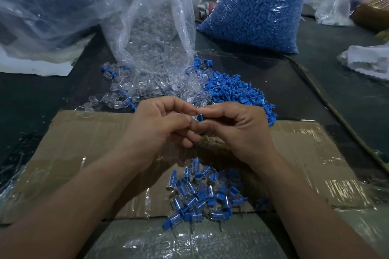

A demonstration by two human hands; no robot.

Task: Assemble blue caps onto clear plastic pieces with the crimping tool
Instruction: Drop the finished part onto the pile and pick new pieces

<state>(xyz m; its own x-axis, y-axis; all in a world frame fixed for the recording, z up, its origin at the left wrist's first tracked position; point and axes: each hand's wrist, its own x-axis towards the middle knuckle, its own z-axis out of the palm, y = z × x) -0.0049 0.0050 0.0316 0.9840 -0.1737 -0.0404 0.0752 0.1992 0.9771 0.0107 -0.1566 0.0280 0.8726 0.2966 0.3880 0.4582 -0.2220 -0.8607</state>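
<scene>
Over cardboard, left hand pinches clear piece, right hand pinches blue cap, axis running sideways.

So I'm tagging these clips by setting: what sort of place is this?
Probably a small hand-assembly workshop: a big bag of blue caps, an open bag spilling clear plastic pieces, and a pile of finished pieces on flattened cardboard.

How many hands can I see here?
2. The left hand, left of the middle, and the right hand, right of it, meet fingertip to fingertip above the cardboard, pinching a small blue cap and clear piece between them. No other hands show.
</scene>
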